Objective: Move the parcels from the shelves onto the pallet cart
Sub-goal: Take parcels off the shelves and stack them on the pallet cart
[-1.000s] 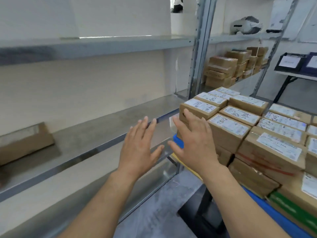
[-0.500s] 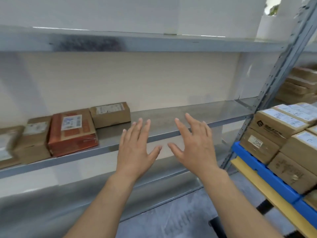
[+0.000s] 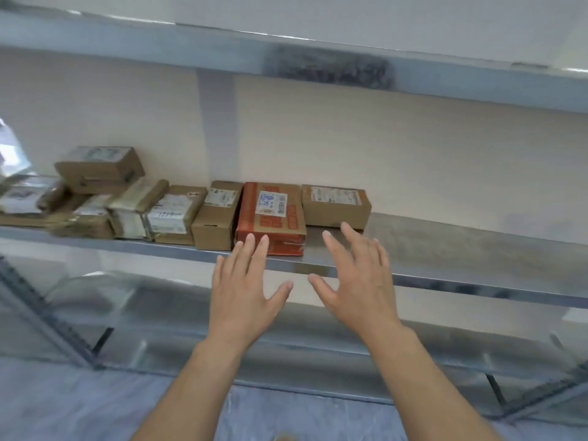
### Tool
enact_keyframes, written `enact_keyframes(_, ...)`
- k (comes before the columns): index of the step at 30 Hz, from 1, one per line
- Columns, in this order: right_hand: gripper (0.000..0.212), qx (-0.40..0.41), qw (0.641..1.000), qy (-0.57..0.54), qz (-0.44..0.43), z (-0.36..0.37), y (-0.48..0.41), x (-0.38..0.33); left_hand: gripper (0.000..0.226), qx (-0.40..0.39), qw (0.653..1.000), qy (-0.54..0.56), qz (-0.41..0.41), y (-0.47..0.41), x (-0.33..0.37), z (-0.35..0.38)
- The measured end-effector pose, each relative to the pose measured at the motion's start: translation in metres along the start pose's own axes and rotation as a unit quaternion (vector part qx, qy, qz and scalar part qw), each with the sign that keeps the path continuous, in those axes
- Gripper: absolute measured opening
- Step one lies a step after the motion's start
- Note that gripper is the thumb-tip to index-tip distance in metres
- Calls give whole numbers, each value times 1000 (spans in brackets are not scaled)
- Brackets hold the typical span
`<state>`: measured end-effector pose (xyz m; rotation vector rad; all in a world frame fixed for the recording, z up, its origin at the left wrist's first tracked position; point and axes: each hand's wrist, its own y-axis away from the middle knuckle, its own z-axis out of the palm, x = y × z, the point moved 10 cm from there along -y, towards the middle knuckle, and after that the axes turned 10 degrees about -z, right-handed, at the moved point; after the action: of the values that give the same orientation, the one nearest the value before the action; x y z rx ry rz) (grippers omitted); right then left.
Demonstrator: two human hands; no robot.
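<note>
Several parcels stand in a row on the metal shelf point(image 3: 445, 246). A red parcel point(image 3: 270, 214) with a white label sits at the shelf's front edge, with a brown parcel point(image 3: 335, 203) to its right and a narrow brown parcel point(image 3: 216, 218) to its left. My left hand point(image 3: 245, 288) is spread with straight fingers, its fingertips in front of the red parcel's lower edge. My right hand point(image 3: 356, 278) is spread too, fingertips just below the brown parcel. Neither hand holds anything. The pallet cart is out of view.
More taped parcels point(image 3: 133, 208) lie further left, one box point(image 3: 98, 167) stacked on others. An upper shelf point(image 3: 318, 58) runs overhead. A lower shelf point(image 3: 286, 329) and the grey floor point(image 3: 79, 405) lie below. The shelf's right half is bare metal.
The view has swung left from the loaded pallet cart to the shelf. The red and brown parcels now sit right ahead of both spread hands, which stay empty.
</note>
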<state>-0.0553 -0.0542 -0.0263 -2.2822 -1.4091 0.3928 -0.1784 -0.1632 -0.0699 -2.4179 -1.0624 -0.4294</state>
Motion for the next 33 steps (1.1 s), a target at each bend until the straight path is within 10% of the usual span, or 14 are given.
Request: enact_keyframes(33, 64, -154, 974, -131, -102, 169, -271, -259, 81, 34, 988, 21, -152, -205, -311, -131)
